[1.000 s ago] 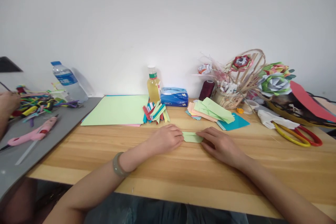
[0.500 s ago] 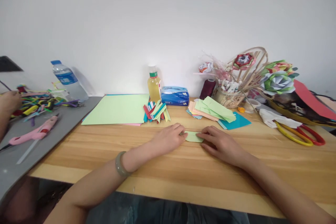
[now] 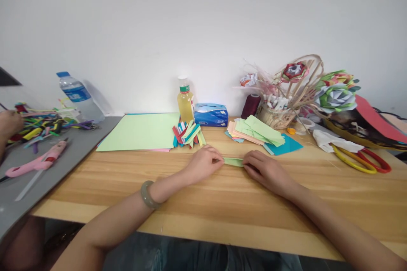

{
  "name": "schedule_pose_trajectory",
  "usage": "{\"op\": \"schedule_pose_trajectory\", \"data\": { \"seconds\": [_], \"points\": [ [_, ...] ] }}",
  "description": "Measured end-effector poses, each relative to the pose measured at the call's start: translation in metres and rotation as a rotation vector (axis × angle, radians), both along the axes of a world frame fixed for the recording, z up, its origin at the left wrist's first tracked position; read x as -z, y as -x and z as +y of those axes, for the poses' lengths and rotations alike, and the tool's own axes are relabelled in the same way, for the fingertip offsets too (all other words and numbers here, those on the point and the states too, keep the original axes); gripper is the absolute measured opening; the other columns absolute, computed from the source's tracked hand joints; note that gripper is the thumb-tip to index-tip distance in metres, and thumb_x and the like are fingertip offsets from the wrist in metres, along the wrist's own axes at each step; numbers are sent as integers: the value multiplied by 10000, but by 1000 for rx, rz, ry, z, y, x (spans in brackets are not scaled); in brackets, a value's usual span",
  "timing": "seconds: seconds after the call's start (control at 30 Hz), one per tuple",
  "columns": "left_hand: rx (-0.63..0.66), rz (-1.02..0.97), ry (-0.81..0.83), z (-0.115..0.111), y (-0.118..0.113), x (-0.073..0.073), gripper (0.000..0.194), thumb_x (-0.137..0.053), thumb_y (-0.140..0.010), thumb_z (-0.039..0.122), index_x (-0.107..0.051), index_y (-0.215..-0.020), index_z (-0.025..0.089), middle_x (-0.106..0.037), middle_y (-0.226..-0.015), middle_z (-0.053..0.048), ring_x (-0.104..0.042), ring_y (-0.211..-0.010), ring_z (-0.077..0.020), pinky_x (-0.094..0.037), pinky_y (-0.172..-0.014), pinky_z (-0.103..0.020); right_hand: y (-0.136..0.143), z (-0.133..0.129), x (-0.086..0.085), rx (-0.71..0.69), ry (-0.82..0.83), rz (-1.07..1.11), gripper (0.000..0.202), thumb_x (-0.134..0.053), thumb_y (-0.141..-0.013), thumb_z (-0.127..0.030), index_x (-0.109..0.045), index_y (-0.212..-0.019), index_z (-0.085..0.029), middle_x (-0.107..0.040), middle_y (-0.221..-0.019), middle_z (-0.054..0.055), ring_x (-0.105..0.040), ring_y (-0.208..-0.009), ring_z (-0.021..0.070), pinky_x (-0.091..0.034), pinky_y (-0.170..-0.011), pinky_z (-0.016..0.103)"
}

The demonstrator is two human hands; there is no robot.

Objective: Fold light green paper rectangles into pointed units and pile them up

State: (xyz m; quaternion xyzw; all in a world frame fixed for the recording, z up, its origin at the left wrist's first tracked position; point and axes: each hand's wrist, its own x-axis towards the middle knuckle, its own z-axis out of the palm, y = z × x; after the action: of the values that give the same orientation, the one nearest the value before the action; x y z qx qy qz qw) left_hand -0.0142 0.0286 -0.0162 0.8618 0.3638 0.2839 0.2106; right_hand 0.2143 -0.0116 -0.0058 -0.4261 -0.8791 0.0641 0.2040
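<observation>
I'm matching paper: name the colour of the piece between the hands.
The paper piece is light green, best seen in the head view.

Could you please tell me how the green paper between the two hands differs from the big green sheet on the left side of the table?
The green paper is a small, narrow piece, while the green sheet is far larger. The green paper looks folded; the green sheet lies flat. The left hand and right hand hold the green paper; neither touches the green sheet. Both are light green.
</observation>
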Motion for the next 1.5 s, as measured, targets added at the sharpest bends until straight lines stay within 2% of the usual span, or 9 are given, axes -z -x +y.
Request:
{"op": "schedule_pose_trajectory", "data": {
  "seconds": [0.17, 0.4, 0.5, 0.67, 1.07, 1.3, 1.43, 1.5],
  "points": [
    [-74, -10, 53, -3, -3, -2, 102, -616, -714, 102, -656, -676, 188, -672, -794, 3, -568, -822, -163, -461, -785, -296, 1, 2, 4, 44, 78, 121, 183, -380, -904, -219, -534, -806, -206, -562, -824, 59, -540, -786, 187, -467, -715, 338],
    [-84, 60, 23, -7, -4, -1, 56, -649, -693, 134, -629, -682, 184, -643, -812, -9, -542, -855, -179, -452, -783, -309, -2, 0, 4, 89, 163, 197, 69, -490, -841, -239, -544, -812, -206, -573, -862, 56, -557, -795, 189, -479, -709, 333],
    [-75, 42, 45, -6, -4, -1, 54, -686, -706, 194, -633, -695, 186, -645, -816, -9, -536, -870, -186, -443, -788, -314, -3, 0, 5, 68, 198, 210, 125, -471, -853, -245, -555, -767, -209, -572, -867, 54, -563, -821, 189, -473, -733, 330],
    [-112, 20, 83, -7, -5, -1, 62, -667, -738, 186, -638, -683, 181, -643, -796, -7, -534, -850, -179, -435, -776, -312, -2, 4, 9, 85, 214, 236, 189, -444, -879, -282, -557, -747, -205, -569, -872, 58, -565, -820, 185, -473, -738, 328],
    [-184, 110, 19, -9, -13, -2, 142, -570, -761, 147, -602, -627, 181, -626, -761, -21, -513, -845, -192, -444, -754, -329, 7, 5, 8, 180, 124, 131, 166, -428, -853, -227, -502, -707, -209, -540, -796, 41, -546, -708, 164, -472, -658, 309],
    [-169, 211, -41, -8, -13, -3, 144, -559, -772, 170, -570, -629, 177, -608, -727, -29, -503, -823, -206, -436, -748, -345, 12, 1, 3, 278, 66, -85, 151, -416, -855, -217, -481, -719, -211, -554, -806, 31, -553, -659, 157, -448, -585, 285],
    [-181, 224, -41, -8, -11, -3, 37, -584, -781, 206, -563, -787, 176, -588, -814, -31, -519, -839, -209, -454, -754, -356, 11, 0, 5, 288, 18, -105, 87, -452, -847, -229, -506, -783, -206, -567, -847, 45, -561, -688, 173, -460, -580, 295],
    [-150, 192, -64, -8, -9, -2, 153, -570, -799, 203, -551, -949, 176, -568, -975, -49, -531, -890, -199, -466, -778, -353, 7, 1, 7, 257, -51, -65, 98, -479, -847, -248, -538, -905, -195, -581, -937, 78, -572, -812, 209, -483, -656, 331]
  ]
}}
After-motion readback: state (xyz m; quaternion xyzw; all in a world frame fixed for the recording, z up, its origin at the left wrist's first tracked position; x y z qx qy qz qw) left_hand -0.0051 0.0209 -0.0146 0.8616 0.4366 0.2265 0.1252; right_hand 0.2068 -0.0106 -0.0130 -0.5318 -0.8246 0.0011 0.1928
